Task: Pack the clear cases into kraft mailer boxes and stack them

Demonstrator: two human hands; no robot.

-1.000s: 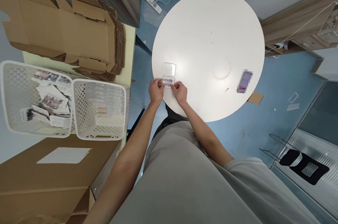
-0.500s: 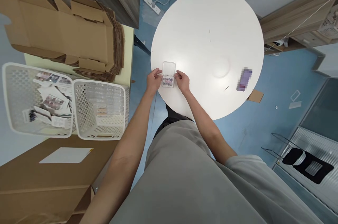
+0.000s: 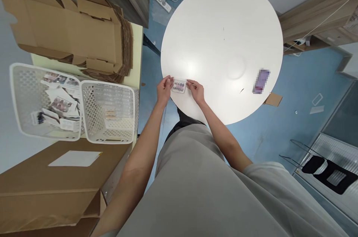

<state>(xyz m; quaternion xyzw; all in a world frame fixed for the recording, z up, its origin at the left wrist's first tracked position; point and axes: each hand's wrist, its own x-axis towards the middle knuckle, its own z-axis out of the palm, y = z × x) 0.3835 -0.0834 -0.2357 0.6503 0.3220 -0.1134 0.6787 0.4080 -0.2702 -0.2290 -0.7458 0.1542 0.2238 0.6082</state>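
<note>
A small clear plastic case point(image 3: 179, 86) lies near the front left edge of the round white table point(image 3: 223, 9). Rows of small shiny pinkish and dark pieces show through it; their kind is too small to make out. The lid is down over them. My left hand point(image 3: 164, 89) pinches the left side of the case with its fingers closed. On the opposite side, my right hand point(image 3: 196, 91) grips the right edge between thumb and fingers.
A blurred purple item point(image 3: 261, 81) lies on the table's right. To the left stand a white basket point(image 3: 47, 137) of cards and packets, another basket point(image 3: 109, 141) with clear cases, and stacked flattened cardboard boxes point(image 3: 69, 32). A power strip point(image 3: 162, 2) lies on the floor.
The case's lid, raised and tipped back half a second ago, has come down over the pieces. Both hands stay at the case's sides, and the view has shifted slightly.
</note>
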